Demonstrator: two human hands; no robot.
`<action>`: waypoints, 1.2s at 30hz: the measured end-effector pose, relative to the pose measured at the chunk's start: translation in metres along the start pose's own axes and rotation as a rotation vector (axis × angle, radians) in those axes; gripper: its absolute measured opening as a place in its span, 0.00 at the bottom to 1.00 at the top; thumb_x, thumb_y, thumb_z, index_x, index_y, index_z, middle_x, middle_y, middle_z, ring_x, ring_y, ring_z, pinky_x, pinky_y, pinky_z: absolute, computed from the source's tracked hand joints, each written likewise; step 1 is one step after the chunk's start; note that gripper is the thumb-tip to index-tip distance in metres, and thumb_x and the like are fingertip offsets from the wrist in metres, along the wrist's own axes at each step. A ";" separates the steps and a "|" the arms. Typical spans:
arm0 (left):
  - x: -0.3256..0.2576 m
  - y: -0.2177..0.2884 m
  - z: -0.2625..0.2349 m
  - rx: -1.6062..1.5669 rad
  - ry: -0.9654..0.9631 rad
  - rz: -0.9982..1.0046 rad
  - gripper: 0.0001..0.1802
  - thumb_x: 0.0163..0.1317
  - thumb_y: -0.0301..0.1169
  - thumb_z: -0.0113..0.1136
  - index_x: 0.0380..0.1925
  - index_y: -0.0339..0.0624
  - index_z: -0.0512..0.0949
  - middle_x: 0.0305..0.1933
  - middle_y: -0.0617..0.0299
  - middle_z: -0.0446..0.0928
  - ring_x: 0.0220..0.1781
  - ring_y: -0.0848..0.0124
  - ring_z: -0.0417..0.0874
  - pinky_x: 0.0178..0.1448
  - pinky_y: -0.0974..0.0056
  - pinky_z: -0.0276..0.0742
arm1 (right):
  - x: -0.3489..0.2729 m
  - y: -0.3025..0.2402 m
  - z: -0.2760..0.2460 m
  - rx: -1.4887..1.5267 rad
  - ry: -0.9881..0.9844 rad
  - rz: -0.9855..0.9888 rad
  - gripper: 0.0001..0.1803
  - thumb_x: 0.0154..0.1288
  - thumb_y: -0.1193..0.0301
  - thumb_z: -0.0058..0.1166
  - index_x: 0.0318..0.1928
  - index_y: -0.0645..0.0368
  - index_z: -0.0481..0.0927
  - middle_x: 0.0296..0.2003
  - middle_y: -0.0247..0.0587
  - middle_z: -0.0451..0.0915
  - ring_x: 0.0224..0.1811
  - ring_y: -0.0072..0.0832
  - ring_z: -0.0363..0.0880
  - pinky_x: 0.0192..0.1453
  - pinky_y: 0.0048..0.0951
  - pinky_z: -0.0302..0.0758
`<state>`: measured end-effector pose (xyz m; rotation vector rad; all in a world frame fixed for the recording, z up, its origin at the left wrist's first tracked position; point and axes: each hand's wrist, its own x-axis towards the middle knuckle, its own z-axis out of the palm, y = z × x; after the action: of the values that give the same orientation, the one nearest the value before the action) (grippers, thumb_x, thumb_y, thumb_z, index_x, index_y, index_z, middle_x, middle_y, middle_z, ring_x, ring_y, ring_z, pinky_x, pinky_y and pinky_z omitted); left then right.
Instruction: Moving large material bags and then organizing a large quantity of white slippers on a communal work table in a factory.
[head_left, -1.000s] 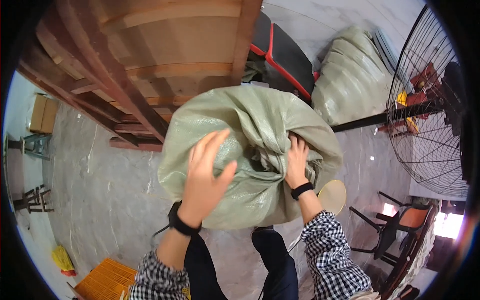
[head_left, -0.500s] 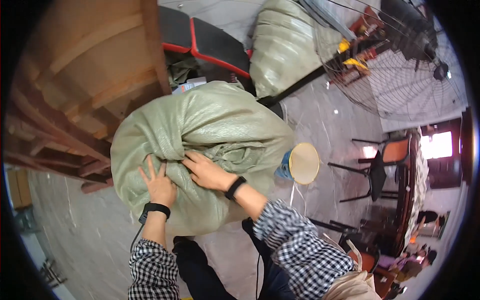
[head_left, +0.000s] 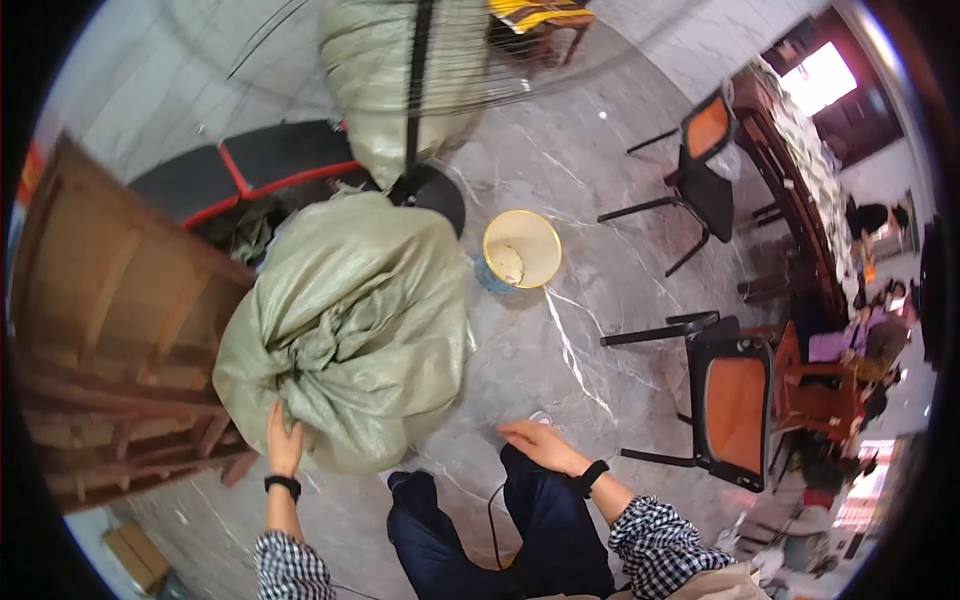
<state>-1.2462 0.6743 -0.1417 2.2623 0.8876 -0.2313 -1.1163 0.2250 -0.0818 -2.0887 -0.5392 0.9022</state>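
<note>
A large, bulging pale-green woven sack (head_left: 400,310) stands on the floor left of the middle, its top cloth twisted and gathered in folds. My left hand (head_left: 285,445) is at the sack's near left side, fingers closed on a fold of its cloth; the fingertips are partly hidden. My right hand (head_left: 542,445) is away from the sack, just above my right knee, with its fingers stretched out to the left and nothing in them. Both wrists wear black bands.
A blue bucket (head_left: 523,250) with a yellow rim stands right of the sack. Behind are another full sack (head_left: 380,90), a wire fan guard and black-red padded panels (head_left: 290,155). Wooden furniture (head_left: 130,300) borders the left. Orange-backed chairs (head_left: 735,415) and people are at right.
My right hand has left the sack and moved right, over my knee. My left hand has shifted nearer the sack's edge. The view has swung right, and the sack's top folds look rearranged.
</note>
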 end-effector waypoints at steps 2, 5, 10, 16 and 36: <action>-0.025 0.001 0.007 0.009 0.172 -0.005 0.30 0.56 0.24 0.53 0.61 0.31 0.63 0.65 0.43 0.62 0.68 0.51 0.60 0.70 0.57 0.54 | -0.008 0.021 -0.024 0.040 0.070 -0.055 0.16 0.66 0.73 0.45 0.53 0.63 0.74 0.46 0.50 0.77 0.49 0.44 0.75 0.54 0.36 0.71; -0.076 0.019 0.028 -0.104 0.305 -0.110 0.27 0.56 0.22 0.51 0.58 0.30 0.66 0.61 0.44 0.67 0.63 0.54 0.67 0.68 0.57 0.58 | -0.023 0.008 -0.066 0.172 0.181 -0.097 0.16 0.66 0.74 0.44 0.53 0.62 0.74 0.46 0.49 0.77 0.50 0.41 0.75 0.54 0.34 0.71; -0.118 0.094 0.139 -0.326 -0.462 -0.240 0.15 0.64 0.30 0.53 0.48 0.34 0.75 0.44 0.56 0.80 0.43 0.71 0.80 0.45 0.68 0.76 | -0.074 -0.002 -0.192 0.505 0.462 -0.006 0.22 0.56 0.84 0.37 0.49 0.59 0.77 0.46 0.44 0.77 0.51 0.34 0.77 0.53 0.29 0.71; -0.039 0.302 0.246 -0.373 -0.693 -0.154 0.18 0.65 0.42 0.53 0.41 0.37 0.79 0.31 0.66 0.79 0.29 0.79 0.74 0.32 0.71 0.71 | -0.151 -0.021 -0.335 0.187 0.931 0.020 0.18 0.54 0.83 0.44 0.45 0.60 0.79 0.49 0.45 0.75 0.53 0.42 0.72 0.57 0.35 0.68; 0.234 0.354 0.554 -1.337 -0.227 -0.994 0.21 0.65 0.33 0.40 0.52 0.28 0.66 0.60 0.48 0.68 0.66 0.56 0.65 0.68 0.53 0.66 | -0.150 0.081 -0.389 -0.672 0.553 1.146 0.33 0.65 0.46 0.42 0.64 0.52 0.68 0.68 0.48 0.55 0.70 0.50 0.49 0.69 0.54 0.48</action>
<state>-0.7950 0.2465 -0.4577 0.4780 1.3812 -0.2099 -0.9173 -0.1094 0.0891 -3.1384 0.8739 0.6633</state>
